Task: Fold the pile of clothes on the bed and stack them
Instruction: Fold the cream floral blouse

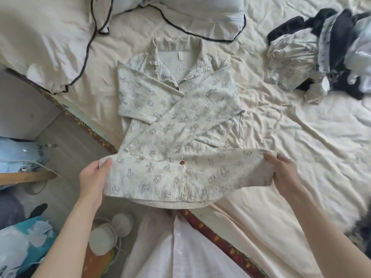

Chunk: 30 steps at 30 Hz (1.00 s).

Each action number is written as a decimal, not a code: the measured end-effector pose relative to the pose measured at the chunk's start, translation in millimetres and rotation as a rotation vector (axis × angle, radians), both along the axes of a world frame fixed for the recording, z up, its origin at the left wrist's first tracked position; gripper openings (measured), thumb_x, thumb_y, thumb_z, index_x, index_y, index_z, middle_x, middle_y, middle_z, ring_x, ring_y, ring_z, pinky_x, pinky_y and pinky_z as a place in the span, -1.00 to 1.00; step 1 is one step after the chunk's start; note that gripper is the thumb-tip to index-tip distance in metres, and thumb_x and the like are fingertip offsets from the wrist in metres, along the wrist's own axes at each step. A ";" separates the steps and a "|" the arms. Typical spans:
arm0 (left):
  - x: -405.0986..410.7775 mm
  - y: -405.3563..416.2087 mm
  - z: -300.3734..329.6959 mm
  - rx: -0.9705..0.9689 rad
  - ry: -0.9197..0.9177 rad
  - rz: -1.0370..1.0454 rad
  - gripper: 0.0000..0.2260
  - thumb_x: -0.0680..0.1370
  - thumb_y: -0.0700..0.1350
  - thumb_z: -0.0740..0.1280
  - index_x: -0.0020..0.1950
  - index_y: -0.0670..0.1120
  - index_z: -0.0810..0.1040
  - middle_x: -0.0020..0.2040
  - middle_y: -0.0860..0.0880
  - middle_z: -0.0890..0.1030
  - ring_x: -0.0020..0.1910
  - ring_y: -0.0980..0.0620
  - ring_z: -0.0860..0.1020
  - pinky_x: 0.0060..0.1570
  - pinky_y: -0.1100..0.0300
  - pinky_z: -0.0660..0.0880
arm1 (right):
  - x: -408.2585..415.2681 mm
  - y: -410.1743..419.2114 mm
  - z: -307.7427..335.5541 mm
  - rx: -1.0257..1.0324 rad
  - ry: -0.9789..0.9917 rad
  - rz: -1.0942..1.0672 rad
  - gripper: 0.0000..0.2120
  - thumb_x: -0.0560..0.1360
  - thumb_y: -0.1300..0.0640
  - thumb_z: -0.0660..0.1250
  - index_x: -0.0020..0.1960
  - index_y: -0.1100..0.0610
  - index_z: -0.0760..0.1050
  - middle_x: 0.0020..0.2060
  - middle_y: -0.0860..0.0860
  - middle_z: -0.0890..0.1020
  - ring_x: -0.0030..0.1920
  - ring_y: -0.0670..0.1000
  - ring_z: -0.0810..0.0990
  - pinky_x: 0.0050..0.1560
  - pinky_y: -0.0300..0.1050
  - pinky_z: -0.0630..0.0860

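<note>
Left hand (94,177) reaches in from lower left, forearm angled up, thumb on top, pinching the left hem corner of the shirt (176,121). Shirt: cream, dark line-print of crosses and figures, brown button at the placket, both sleeves folded across the chest. It lies on the bed (301,137), collar toward the pillows (50,37), long axis head-to-foot, hem lifted. Right hand (281,171) pinches the right hem corner. Unfolded pile of clothes (325,53) upper right.
</note>
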State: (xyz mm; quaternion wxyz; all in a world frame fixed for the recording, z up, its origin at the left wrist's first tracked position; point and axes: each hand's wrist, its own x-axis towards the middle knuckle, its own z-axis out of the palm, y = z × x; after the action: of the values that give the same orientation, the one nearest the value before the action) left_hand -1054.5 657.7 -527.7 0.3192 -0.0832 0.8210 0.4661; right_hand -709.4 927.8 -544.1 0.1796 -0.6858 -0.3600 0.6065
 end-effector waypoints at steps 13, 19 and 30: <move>-145.6 137.8 -30.3 0.100 0.156 -0.016 -0.82 0.54 -0.07 0.36 -0.25 -0.01 0.47 -0.12 -0.05 0.49 -0.09 0.01 0.45 0.14 0.03 0.43 | -129.9 136.6 -6.3 0.216 0.131 -0.052 -0.86 0.55 0.21 0.29 -0.18 0.11 0.51 -0.22 0.00 0.54 -0.20 -0.06 0.53 -0.22 -0.18 0.46; -198.5 181.1 -64.3 0.113 0.136 -0.085 -0.89 0.54 -0.07 0.36 -0.07 -0.06 0.45 -0.03 -0.04 0.38 -0.09 -0.01 0.36 -0.03 0.05 0.32 | -177.5 182.1 -36.5 0.210 0.109 -0.070 -0.87 0.56 0.20 0.29 -0.17 0.09 0.50 -0.25 -0.02 0.52 -0.24 -0.09 0.52 -0.22 -0.16 0.43; -228.3 226.8 -106.5 0.030 0.088 -0.071 -0.84 0.55 -0.11 0.34 -0.20 -0.14 0.52 -0.17 -0.08 0.56 -0.14 -0.03 0.52 -0.09 0.09 0.46 | -227.7 235.3 -84.6 0.153 -0.091 0.045 -0.81 0.54 0.10 0.34 -0.24 0.11 0.47 -0.39 -0.01 0.44 -0.40 -0.05 0.40 -0.46 -0.20 0.31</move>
State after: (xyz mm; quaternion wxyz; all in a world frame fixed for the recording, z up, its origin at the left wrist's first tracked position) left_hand -1282.9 884.5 -634.2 0.3002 -0.0287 0.8297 0.4698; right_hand -937.1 1163.1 -628.7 0.2013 -0.6885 -0.4286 0.5493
